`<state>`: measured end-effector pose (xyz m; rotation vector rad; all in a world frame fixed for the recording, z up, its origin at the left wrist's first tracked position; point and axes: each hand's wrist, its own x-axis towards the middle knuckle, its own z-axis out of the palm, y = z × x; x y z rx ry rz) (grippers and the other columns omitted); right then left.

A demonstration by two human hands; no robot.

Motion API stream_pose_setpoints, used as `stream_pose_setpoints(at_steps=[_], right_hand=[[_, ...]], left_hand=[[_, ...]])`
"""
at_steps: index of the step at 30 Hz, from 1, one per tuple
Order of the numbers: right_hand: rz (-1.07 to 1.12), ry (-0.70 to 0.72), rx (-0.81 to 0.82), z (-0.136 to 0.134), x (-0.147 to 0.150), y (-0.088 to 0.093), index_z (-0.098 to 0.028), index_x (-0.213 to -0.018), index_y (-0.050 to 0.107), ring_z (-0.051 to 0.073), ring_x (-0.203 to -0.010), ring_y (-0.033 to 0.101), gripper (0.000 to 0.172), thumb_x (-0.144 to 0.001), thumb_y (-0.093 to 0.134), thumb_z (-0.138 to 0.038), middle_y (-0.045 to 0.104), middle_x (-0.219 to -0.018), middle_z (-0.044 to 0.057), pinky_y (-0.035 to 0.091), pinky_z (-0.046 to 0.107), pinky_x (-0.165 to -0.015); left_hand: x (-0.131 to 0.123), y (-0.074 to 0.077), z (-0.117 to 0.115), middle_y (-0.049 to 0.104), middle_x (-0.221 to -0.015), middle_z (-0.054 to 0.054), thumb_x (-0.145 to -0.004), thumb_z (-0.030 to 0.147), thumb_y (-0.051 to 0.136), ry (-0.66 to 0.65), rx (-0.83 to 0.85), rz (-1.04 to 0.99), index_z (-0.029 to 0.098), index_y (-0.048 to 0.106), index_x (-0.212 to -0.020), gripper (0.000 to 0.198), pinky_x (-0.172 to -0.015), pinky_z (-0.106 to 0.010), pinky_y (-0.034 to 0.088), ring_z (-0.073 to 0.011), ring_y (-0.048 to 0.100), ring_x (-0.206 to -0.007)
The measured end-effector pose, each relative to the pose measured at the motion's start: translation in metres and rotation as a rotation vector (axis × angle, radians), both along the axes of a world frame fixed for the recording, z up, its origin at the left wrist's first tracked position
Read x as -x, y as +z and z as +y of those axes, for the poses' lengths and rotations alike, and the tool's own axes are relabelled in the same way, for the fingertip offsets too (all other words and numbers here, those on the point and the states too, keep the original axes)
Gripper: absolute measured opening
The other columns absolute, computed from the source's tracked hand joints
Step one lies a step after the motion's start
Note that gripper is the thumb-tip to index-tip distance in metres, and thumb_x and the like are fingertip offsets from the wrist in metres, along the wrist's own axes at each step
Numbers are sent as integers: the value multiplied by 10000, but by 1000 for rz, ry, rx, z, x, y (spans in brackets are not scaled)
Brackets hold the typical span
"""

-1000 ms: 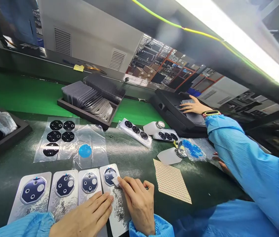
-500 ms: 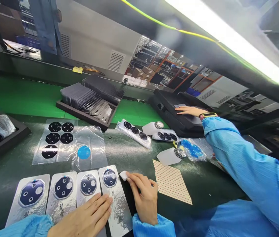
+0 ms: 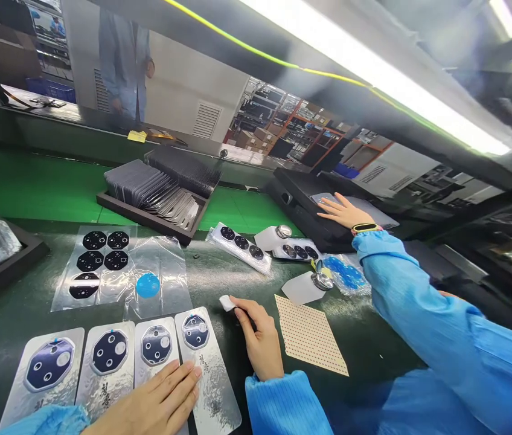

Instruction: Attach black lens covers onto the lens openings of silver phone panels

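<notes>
Several silvery phone back panels lie side by side at the front, each with a dark octagonal camera piece. My left hand [image 3: 156, 396] rests flat, fingers stretched out, across the third panel [image 3: 144, 370] and the edge of the rightmost panel [image 3: 217, 377]. Just right of that panel, my right hand [image 3: 260, 339] pinches a small white wipe [image 3: 226, 302] between thumb and fingers, held clear of the panel. A sheet of small dots [image 3: 313, 335] lies to the right of my right hand. Clear film with black octagonal stickers [image 3: 102, 260] and one blue disc [image 3: 148, 285] lies behind the panels.
A black tray [image 3: 156, 214] of upright panels stands at the back. Two white bottles [image 3: 305, 289] with metal tops stand right of centre, near a bag of blue discs [image 3: 344, 273]. A co-worker's hand [image 3: 344, 214] rests over a black box [image 3: 301, 208] at the right.
My right hand has moved slightly up and away from the rightmost panel with the wipe. My left hand stays on the panels. The co-worker's fingers have spread over the black box.
</notes>
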<state>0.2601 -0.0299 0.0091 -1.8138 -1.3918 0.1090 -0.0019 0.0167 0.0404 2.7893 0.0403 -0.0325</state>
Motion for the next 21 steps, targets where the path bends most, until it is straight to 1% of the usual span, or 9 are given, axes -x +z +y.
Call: stream_pose_setpoints(at_steps=[5, 8, 10, 13, 17, 19, 21], right_hand=[[-9, -10, 0, 46, -6, 9, -247, -1035, 725, 228, -961, 580, 291, -991, 451, -332, 735, -995, 58, 408, 381, -844], [3, -3, -3, 69, -2, 7, -253, -1040, 726, 233, -980, 571, 323, -1002, 414, -328, 734, -1001, 64, 407, 385, -852], [9, 9, -2, 79, -1, 4, -261, -1036, 727, 239, -980, 573, 314, -997, 423, -329, 734, -1000, 62, 400, 389, -851], [28, 28, 1, 85, -2, 0, -271, -1025, 727, 246, -974, 580, 273, -977, 464, -324, 732, -1010, 54, 394, 395, -846], [68, 56, 1, 86, -7, -1, -261, -1027, 714, 245, -978, 578, 243, -957, 486, -307, 727, -1028, 49, 418, 394, -856], [89, 67, 1, 86, -8, -1, -253, -1030, 708, 243, -976, 578, 235, -949, 493, -300, 725, -1016, 50, 431, 393, -861], [110, 73, -1, 86, -8, 0, -249, -1029, 706, 243, -978, 579, 227, -942, 500, -290, 723, -1007, 49, 439, 392, -867]], left_hand=[[1, 5, 1, 278, -1525, -186, -869, 195, 657, -8, -52, 24, 48, 311, -1473, 711, -1159, -412, 339, -305, 331, -1409], [-1, 7, 2, 315, -1509, -189, -872, 229, 660, -33, -102, 34, 32, 322, -1463, 709, -1133, -408, 381, -306, 373, -1388], [-2, 6, 1, 333, -1504, -186, -874, 234, 658, -42, -138, 20, 27, 321, -1462, 709, -1124, -401, 397, -303, 390, -1379], [-2, 2, 0, 346, -1506, -178, -877, 173, 628, -31, -183, -30, 30, 310, -1466, 684, -1115, -400, 410, -296, 399, -1377], [-1, 0, 1, 406, -1488, -147, -847, 53, 579, -27, -258, -96, 44, 352, -1446, 641, -1098, -376, 427, -269, 434, -1358], [-1, 1, 2, 443, -1470, -129, -861, 53, 554, -27, -314, -131, 53, 383, -1433, 597, -1087, -347, 434, -249, 461, -1340], [-2, 3, 4, 481, -1446, -115, -901, 103, 533, -37, -376, -167, 61, 419, -1415, 528, -1067, -318, 448, -233, 494, -1312]])
